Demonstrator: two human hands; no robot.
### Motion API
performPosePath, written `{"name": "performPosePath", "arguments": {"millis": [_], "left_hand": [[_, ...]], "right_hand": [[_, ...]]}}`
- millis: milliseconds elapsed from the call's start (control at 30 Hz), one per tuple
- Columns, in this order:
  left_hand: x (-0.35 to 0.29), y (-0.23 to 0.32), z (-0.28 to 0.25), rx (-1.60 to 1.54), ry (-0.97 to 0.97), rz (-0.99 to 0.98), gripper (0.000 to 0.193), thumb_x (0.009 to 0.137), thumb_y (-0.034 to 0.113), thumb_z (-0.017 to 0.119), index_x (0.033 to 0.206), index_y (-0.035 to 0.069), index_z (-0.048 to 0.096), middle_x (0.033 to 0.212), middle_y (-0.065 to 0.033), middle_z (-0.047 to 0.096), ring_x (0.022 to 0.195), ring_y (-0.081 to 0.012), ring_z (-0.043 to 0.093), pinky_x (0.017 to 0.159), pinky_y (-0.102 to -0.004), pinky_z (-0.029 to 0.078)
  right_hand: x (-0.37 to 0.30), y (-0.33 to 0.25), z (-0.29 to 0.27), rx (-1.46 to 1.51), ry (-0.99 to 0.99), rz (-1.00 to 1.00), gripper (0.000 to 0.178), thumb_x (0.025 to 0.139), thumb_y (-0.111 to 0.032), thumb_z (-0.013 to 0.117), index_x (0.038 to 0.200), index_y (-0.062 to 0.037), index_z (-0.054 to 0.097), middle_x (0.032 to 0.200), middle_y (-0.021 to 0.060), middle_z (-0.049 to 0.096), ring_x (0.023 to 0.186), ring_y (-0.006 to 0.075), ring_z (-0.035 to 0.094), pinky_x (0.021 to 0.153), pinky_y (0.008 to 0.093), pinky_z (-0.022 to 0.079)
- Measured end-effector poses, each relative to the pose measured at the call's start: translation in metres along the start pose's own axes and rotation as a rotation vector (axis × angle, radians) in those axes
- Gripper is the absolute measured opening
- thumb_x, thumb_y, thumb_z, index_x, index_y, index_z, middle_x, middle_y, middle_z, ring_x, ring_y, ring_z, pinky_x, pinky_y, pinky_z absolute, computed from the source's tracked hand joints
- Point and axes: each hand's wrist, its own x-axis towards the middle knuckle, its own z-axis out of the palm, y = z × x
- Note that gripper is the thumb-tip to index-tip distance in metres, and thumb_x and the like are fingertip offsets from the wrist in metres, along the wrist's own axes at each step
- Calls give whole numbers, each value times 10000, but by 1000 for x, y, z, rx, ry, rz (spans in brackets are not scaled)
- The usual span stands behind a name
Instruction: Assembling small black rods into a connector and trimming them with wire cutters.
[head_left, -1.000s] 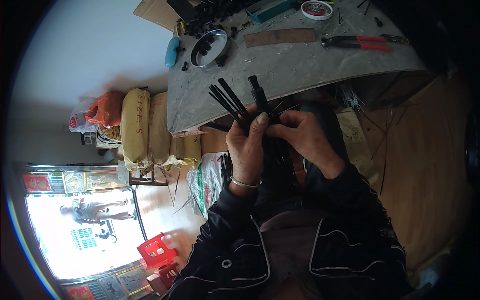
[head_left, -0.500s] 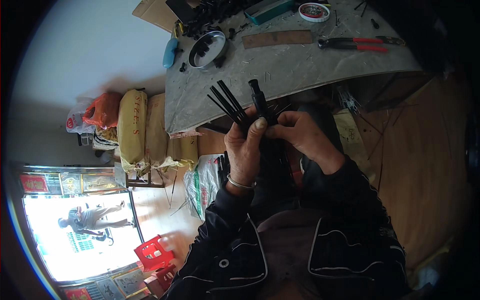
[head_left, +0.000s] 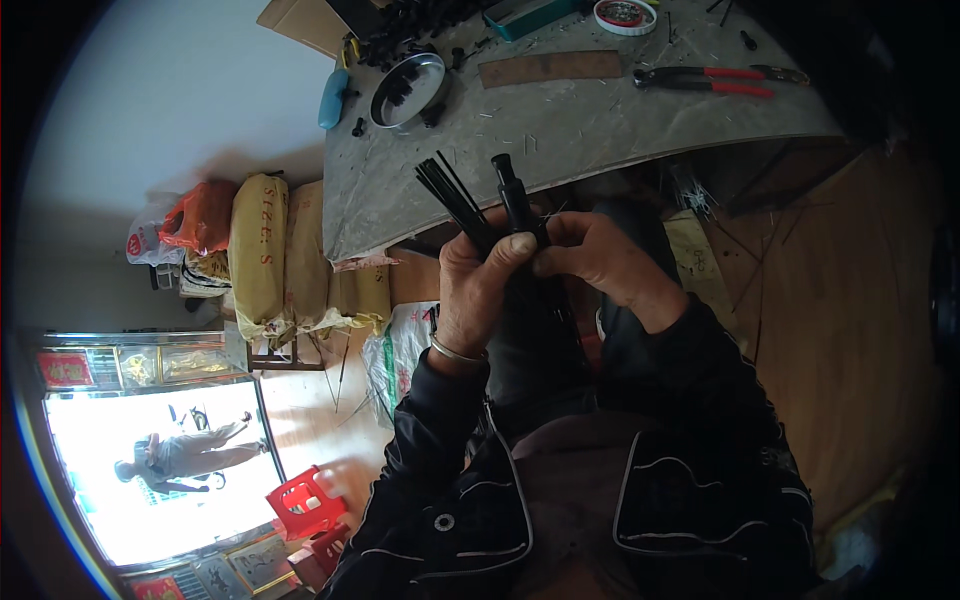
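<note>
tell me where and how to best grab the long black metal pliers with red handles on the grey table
Probably around both long red handles, coming from the near right: they lie flat, slightly spread, extending rightward, while the black metal head points left.

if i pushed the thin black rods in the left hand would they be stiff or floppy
The thin black rods are likely fairly stiff: they stick out straight, without drooping, from the left hand. They are probably light, being so slender. Pushed at the tips, they may spread apart, since they fan out slightly there.
</note>
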Motion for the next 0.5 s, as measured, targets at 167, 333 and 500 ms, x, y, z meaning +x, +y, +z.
{"name": "performPosePath", "arguments": {"millis": [167,333,500], "left_hand": [[3,-7,-9,-159,-20,-35,316,837,77,694,1144,22,646,992,-52,687,880,-121,629,822,-265,499],[6,-10,-8,-190,32,-8,317,823,81,710,1125,15,640,953,-46,682,850,-118,625,807,-263,502],[-1,-6,-4,-181,-12,10,281,819,82,713,1084,15,646,944,-50,686,848,-126,629,809,-269,502]], "right_hand": [[-3,2,14,65,39,-10,257,750,-137,786,905,-41,605,812,3,618,715,54,555,631,199,428],[-16,-4,14,-181,169,-148,224,790,-201,778,842,-40,631,717,-19,595,651,40,523,569,189,408],[-12,-5,10,-75,111,-45,225,807,-224,763,804,-42,630,680,-17,583,606,45,532,538,196,420]]}}
